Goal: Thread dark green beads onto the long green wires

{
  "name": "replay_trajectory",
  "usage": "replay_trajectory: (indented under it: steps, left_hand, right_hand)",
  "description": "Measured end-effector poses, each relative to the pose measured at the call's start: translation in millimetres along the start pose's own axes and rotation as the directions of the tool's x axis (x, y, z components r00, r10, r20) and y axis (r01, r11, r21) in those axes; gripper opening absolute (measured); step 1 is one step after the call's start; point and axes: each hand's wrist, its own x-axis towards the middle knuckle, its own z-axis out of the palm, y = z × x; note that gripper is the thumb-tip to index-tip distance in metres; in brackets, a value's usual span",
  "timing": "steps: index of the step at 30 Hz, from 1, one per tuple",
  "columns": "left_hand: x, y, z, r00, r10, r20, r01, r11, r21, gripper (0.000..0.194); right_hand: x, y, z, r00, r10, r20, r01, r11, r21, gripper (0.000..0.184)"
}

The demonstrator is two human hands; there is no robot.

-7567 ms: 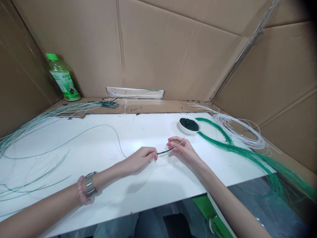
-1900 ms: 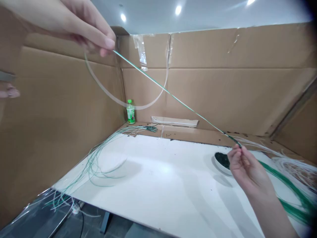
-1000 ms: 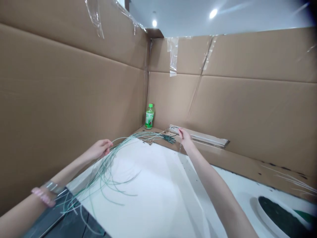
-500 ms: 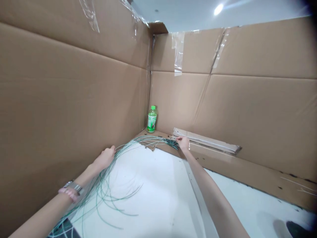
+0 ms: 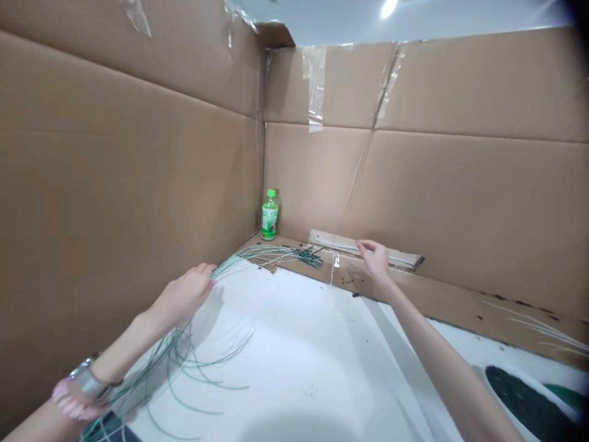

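Observation:
A bundle of long, thin green and whitish wires (image 5: 262, 250) arches across the white tabletop. Its far ends carry dark green tips (image 5: 310, 256) that lie on a cardboard strip. My left hand (image 5: 191, 285) is closed over the bundle beside the left cardboard wall. Below it, loose wires (image 5: 197, 368) fan out over the tabletop. My right hand (image 5: 373, 256) is raised to the right of the tips, thumb and fingers pinched together. Anything between those fingertips is too small to make out. Behind that hand is a long folded cardboard piece (image 5: 334, 238).
A green-capped bottle (image 5: 269, 216) stands in the corner of the tall cardboard walls (image 5: 437, 184). At lower right is a white bowl holding dark green bits (image 5: 524, 399). Pale thin wires (image 5: 547, 328) lie near the right edge. Small dark crumbs dot the cardboard strip (image 5: 442, 294).
My right hand has left the dark tips and moved right, to in front of the folded cardboard. My left hand has closed over the bundle. The view has shifted right, showing more of the bowl.

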Motion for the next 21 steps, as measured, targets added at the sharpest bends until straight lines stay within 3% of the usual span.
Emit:
replay_trajectory:
  steps: [3,6,10,14,17,21]
  left_hand:
    - [-9,41,-5.4,0.984,0.174,0.049,-0.172,0.984,-0.049,0.046]
    - [-24,86,-4.5,0.890,0.443,0.108,-0.416,0.886,-0.205,0.045]
    - [-51,144,3.7,0.652,0.720,0.235,-0.612,0.684,-0.398,0.037]
    - [-73,196,20.7,0.399,0.861,0.316,-0.739,0.506,-0.446,0.035]
    - [-85,231,28.6,0.269,0.915,0.301,-0.796,0.387,-0.465,0.033]
    - [-102,272,21.4,0.163,0.940,0.300,-0.841,0.291,-0.456,0.030]
  right_hand:
    - [-22,-3,-65,0.997,-0.032,-0.076,0.031,0.999,-0.019,0.028]
    - [-57,-8,-151,0.982,-0.043,-0.182,0.029,0.997,-0.078,0.027]
    - [-126,-2,-277,0.927,0.002,-0.376,-0.091,0.971,-0.220,0.027]
    - [-204,27,-384,0.817,0.151,-0.556,-0.409,0.831,-0.377,0.019]
    - [-254,55,-436,0.721,0.226,-0.655,-0.593,0.691,-0.413,0.022]
    - [-296,87,-468,0.662,0.222,-0.716,-0.681,0.577,-0.451,0.027]
